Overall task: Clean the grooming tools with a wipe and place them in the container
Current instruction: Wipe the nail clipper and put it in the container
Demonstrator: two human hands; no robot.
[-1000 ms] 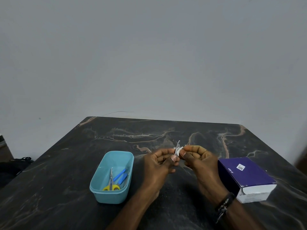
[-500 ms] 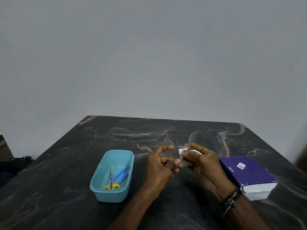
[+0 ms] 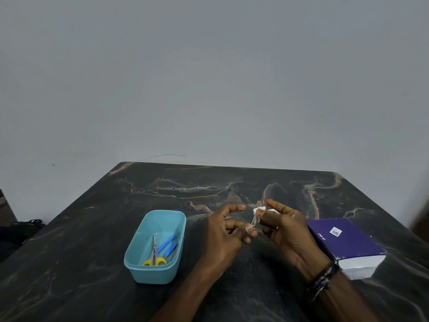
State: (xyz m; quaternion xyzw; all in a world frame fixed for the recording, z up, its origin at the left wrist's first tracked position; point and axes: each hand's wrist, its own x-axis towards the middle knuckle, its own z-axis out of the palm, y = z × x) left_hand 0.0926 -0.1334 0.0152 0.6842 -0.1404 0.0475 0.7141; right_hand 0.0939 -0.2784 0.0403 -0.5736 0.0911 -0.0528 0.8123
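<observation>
A dark marble-patterned table (image 3: 97,228) with pale brown veins is standing against a plain grey wall (image 3: 209,77). A purple box (image 3: 343,242) with white sides is lying near the right edge, just beside the right wrist, which is wearing dark beaded bracelets (image 3: 323,278). A turquoise container (image 3: 151,275) is sitting left of the hands, apart from them, and is holding yellow-handled scissors (image 3: 154,254) and blue-handled tools (image 3: 168,244).

Above the table's middle, the left hand (image 3: 227,238) is pinching the lower end of a small metal grooming tool (image 3: 254,221) between thumb and curled fingers, its index finger stretching forward. The right hand (image 3: 287,231) is pinching a white wipe (image 3: 261,209) round the tool's upper part with thumb and fingers, its index finger also extending. What kind of tool it is cannot be told.

Compared with a second ago, the tool is tilting lower and the index fingers have spread out from the earlier tight cluster.
</observation>
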